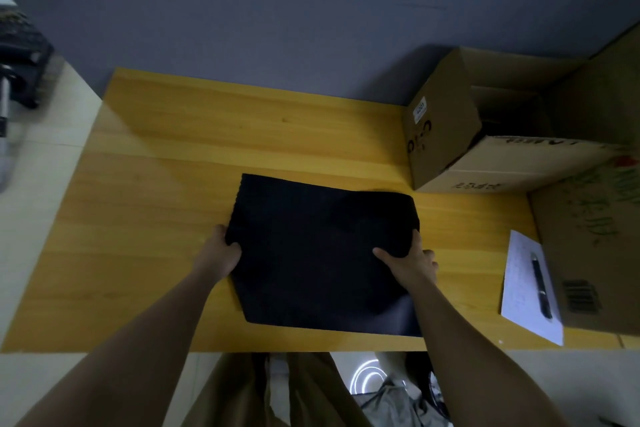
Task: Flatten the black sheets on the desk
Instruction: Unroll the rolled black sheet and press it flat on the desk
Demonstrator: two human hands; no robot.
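Observation:
A black sheet [311,253] lies on the wooden desk [156,218] in front of me, its right side bulging upward in a curl. My left hand [221,250] grips its left edge, thumb on top. My right hand [412,262] holds the curled right edge, thumb pressed on the sheet's top and fingers around the rim. Whether more than one sheet is stacked there, I cannot tell.
An open cardboard box [460,135] stands at the back right of the desk. A second box [595,253] sits at the right edge, with a white paper [519,288] and a black pen [541,288] beside it. Black equipment [20,55] is at the far left.

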